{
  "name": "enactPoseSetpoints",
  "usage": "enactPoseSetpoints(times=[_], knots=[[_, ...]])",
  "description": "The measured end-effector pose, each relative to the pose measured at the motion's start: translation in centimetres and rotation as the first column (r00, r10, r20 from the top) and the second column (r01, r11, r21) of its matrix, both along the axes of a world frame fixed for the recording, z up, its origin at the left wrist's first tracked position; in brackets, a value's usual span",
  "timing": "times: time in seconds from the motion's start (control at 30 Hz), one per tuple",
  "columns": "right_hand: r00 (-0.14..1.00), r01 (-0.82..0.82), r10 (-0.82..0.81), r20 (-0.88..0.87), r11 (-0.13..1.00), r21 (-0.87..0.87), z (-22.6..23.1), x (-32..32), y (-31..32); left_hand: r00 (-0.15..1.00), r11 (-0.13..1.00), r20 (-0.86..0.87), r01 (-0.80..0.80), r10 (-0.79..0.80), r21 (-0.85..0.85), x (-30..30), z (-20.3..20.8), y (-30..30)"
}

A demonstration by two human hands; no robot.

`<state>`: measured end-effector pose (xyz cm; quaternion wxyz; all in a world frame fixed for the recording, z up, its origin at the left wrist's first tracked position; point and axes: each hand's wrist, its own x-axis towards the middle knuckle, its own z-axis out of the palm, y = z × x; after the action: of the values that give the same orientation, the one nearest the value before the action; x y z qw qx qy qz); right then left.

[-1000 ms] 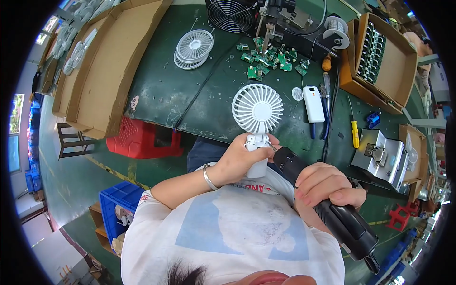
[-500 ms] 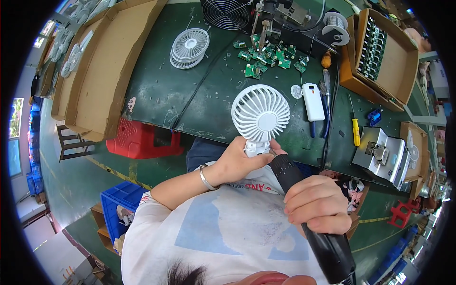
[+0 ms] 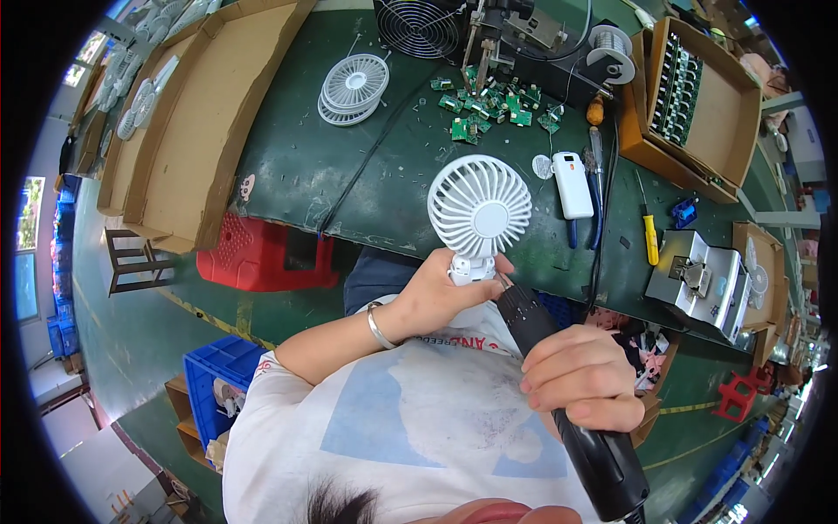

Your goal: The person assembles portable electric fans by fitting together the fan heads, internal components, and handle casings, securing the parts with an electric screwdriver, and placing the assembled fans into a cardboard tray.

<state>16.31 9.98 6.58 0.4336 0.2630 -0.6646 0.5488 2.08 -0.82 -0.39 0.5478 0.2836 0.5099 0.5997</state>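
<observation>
A white handheld fan (image 3: pixel 489 218) with a round grille is gripped near its neck by my left hand (image 3: pixel 441 288), which wears a silver bangle. My right hand (image 3: pixel 583 377) is wrapped around a black electric screwdriver (image 3: pixel 611 463) with a cord at its lower end. The driver's tip points at the fan's lower part, beside my left thumb; whether it touches a screw there is hidden by the fingers. On the green bench (image 3: pixel 288 188) beyond lie a white fan handle casing (image 3: pixel 572 185), blue-handled pliers (image 3: pixel 595 205) and a pile of green circuit boards (image 3: pixel 493 109).
Two stacked white grilles (image 3: pixel 353 87) lie at the back left, near a long cardboard tray (image 3: pixel 188 131). A soldering machine (image 3: pixel 532 39) with a wire spool (image 3: pixel 611 52) stands behind. To the right are a yellow screwdriver (image 3: pixel 651 240), a metal fixture (image 3: pixel 698 284) and a cardboard box (image 3: pixel 733 113).
The view has shifted very slightly. My hands hold the fan and electric screwdriver in nearly the same place, and the driver's tip shows a little more beside my left thumb.
</observation>
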Motion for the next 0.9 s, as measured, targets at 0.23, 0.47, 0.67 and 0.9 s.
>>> enactPoseSetpoints(times=[0.23,0.47,0.67,0.9], knots=[[0.985,-0.169,0.167,0.032,0.984,0.051,1.2,-0.2,-0.3,0.992,0.998,0.123,0.022,-0.014,-0.063,0.2,0.1,0.1],[0.989,-0.150,0.149,0.009,0.987,0.050,0.3,-0.6,-0.6,0.999,0.997,0.036,0.025,-0.022,-0.070,0.6,0.5,-0.1],[0.998,-0.060,0.060,-0.001,0.998,0.018,-0.1,-0.6,-1.2,0.985,0.996,0.143,0.094,-0.093,0.004,0.6,0.8,-0.1],[0.995,-0.099,0.100,-0.007,0.995,0.032,0.4,-0.2,-1.0,0.991,0.994,0.106,0.086,-0.079,-0.068,0.3,1.0,0.1]])
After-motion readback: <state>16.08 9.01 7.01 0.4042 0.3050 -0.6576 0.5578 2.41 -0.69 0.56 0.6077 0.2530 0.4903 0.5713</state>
